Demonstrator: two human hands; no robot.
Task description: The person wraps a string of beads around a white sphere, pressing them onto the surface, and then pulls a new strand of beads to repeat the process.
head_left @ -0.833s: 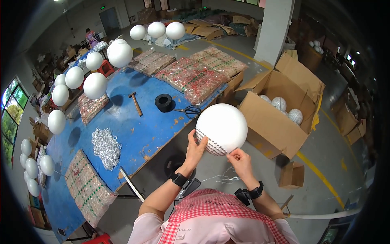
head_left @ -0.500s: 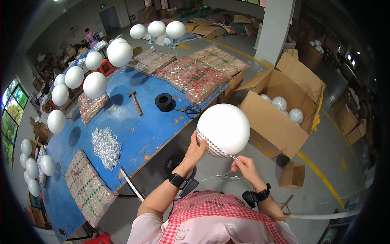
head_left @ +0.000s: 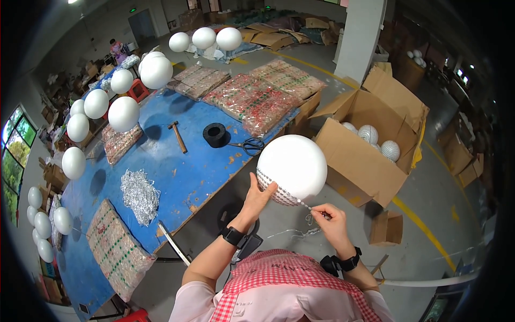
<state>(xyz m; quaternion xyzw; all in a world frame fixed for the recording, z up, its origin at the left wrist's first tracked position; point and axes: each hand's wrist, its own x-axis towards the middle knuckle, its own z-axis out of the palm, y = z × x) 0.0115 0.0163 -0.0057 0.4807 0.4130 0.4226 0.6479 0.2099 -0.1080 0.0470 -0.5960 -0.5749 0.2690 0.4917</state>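
Observation:
A large white ball (head_left: 295, 163) is in front of me, its lower left wrapped in rows of silver bead string (head_left: 276, 189). My left hand (head_left: 259, 199) holds the ball from the lower left, thumb lying over the beaded rows. Between the thumb and fingertips of my right hand (head_left: 331, 221) is pinched the bead string that runs off the ball's lower edge. A loose length of the string (head_left: 292, 232) hangs below, above my apron. What carries the ball underneath is hidden.
On the blue table (head_left: 177, 177) are a hammer (head_left: 177, 137), black tape roll (head_left: 215, 134), scissors (head_left: 251, 145) and a heap of silver bead strings (head_left: 139, 196). Wrapped packs (head_left: 115, 249) lie along its edges. Several white balls (head_left: 123, 114) stand over the far left side. An open carton (head_left: 359, 161) holds beaded balls.
My right hand has shifted slightly right, away from the ball, and its grip on the bead string has changed. The left hand still holds the ball.

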